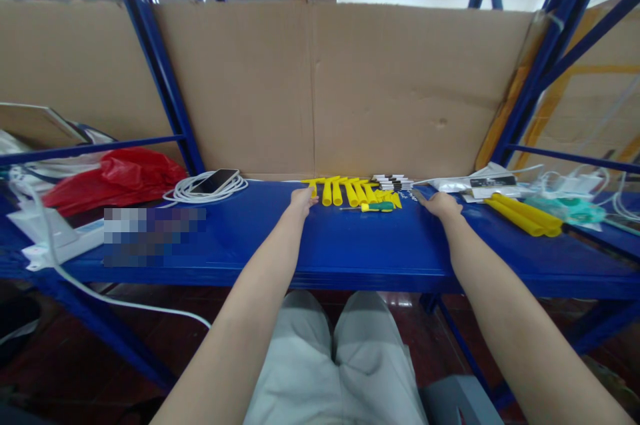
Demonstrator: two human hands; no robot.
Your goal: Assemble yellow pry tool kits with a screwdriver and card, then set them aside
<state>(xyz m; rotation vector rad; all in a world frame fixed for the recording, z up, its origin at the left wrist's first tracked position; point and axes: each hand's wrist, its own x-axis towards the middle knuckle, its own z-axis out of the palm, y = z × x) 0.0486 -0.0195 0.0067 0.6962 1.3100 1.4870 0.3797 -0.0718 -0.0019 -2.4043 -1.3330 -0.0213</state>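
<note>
Beside the left end of a row of yellow plastic pieces (337, 193), my left hand (301, 201) is closed around a yellow T-shaped handle (313, 189). My right hand (443, 205) rests on the blue tabletop, fingers stretched out toward a scatter of small screws (411, 194); nothing can be seen in it. A screwdriver (377, 207) with a green and yellow handle lies in front of the row. Smaller yellow parts (387, 197) sit close behind it. At the back is a stack of black and white sticks (393, 182).
A phone (216, 181) lies on a coiled white cable (183, 193) at left, near a red plastic bag (120, 178) and a white power strip (75, 245). To the right are yellow tubes (525, 215) and plastic packets (493, 181). Cardboard (390, 91) backs the blue shelf (370, 245).
</note>
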